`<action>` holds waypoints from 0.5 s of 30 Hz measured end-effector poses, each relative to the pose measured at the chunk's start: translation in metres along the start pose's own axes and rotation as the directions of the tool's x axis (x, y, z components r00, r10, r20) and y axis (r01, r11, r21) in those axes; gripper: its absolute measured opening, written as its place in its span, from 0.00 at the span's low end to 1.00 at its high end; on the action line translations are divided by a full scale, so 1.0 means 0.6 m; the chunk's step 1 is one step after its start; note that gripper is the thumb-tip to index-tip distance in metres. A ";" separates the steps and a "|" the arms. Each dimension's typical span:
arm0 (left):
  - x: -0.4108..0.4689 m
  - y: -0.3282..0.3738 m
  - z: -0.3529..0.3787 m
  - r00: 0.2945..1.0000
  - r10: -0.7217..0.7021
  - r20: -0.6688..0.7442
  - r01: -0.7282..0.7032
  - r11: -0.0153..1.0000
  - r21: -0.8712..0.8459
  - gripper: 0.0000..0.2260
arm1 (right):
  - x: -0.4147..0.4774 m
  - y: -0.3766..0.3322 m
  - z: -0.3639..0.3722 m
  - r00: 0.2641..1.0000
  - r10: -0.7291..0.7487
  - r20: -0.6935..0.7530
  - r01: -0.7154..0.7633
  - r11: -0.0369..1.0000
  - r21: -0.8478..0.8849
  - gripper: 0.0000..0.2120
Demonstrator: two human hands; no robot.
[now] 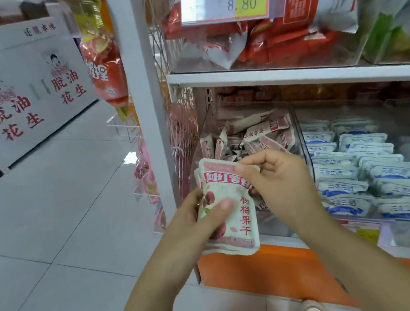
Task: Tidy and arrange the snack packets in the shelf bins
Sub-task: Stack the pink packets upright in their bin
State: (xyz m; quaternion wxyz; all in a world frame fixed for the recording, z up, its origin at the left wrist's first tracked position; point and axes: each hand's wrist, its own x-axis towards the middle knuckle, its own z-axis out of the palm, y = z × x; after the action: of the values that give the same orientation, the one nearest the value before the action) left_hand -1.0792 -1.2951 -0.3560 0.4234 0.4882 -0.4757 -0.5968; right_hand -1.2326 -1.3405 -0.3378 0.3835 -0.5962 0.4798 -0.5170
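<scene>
Left hand [208, 209] is gripping a stack of packets [228, 205], thumb pressing its front; right hand [278, 180] is pinching the stack's top edge, with the bin [249, 138] just behind both hands.

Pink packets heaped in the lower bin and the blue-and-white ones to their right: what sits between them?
A clear plastic divider wall stands between the pink packets and the blue-and-white packets; the head view shows it.
</scene>
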 end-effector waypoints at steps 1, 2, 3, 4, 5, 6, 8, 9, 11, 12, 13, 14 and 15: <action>0.003 0.003 0.001 0.999 0.023 -0.025 -0.023 1.000 -0.001 0.23 | 0.003 -0.002 -0.004 1.000 -0.010 -0.005 0.010 1.000 0.007 0.08; 0.004 0.008 0.000 0.996 0.053 -0.066 -0.053 0.999 0.002 0.21 | 0.008 -0.006 -0.011 1.000 -0.017 -0.003 0.017 1.000 0.012 0.07; 0.006 0.012 -0.005 0.989 0.088 -0.121 -0.088 0.996 0.005 0.19 | 0.015 -0.009 -0.021 1.000 -0.014 0.007 0.014 1.000 0.014 0.06; 0.009 0.014 -0.013 0.974 0.124 -0.191 -0.125 0.992 0.005 0.17 | 0.024 -0.012 -0.034 1.000 -0.002 0.028 0.002 1.000 0.008 0.05; 0.012 0.015 -0.023 0.949 0.156 -0.273 -0.159 0.987 0.011 0.16 | 0.035 -0.014 -0.046 0.997 0.023 0.069 -0.022 1.000 -0.015 0.04; 0.016 0.014 -0.036 0.916 0.179 -0.358 -0.182 0.983 0.027 0.14 | 0.047 -0.016 -0.058 0.989 0.065 0.134 -0.058 0.997 -0.060 0.05; 0.024 0.011 -0.053 0.865 0.212 -0.456 -0.201 0.977 0.073 0.13 | 0.072 -0.015 -0.072 0.931 0.170 0.324 -0.089 0.964 -0.251 0.05; 0.029 0.010 -0.057 0.859 0.220 -0.462 -0.197 0.975 0.098 0.13 | 0.085 -0.014 -0.073 0.876 0.216 0.431 -0.048 0.928 -0.368 0.05; 0.038 0.009 -0.056 0.874 0.225 -0.430 -0.184 0.973 0.136 0.14 | 0.110 -0.014 -0.065 0.741 0.304 0.599 0.069 0.852 -0.518 0.07; 0.042 0.009 -0.053 0.885 0.226 -0.407 -0.182 0.973 0.144 0.14 | 0.123 -0.014 -0.060 0.681 0.339 0.650 0.123 0.821 -0.557 0.08; 0.047 0.010 -0.051 0.892 0.228 -0.391 -0.185 0.972 0.145 0.15 | 0.136 -0.012 -0.053 0.638 0.358 0.682 0.195 0.781 -0.593 0.10; 0.051 0.011 -0.050 0.895 0.231 -0.382 -0.188 0.971 0.146 0.16 | 0.149 -0.009 -0.047 0.609 0.364 0.705 0.292 0.724 -0.625 0.12; 0.054 0.013 -0.051 0.896 0.235 -0.377 -0.192 0.970 0.147 0.17 | 0.163 -0.003 -0.043 0.586 0.368 0.722 0.398 0.646 -0.652 0.13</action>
State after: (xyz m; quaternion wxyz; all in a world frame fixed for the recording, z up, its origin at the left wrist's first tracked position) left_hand -1.0543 -1.3329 -0.3566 0.5461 0.5642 -0.4632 -0.4109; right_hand -1.2569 -1.4341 -0.3072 0.2635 -0.8690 0.4139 0.0636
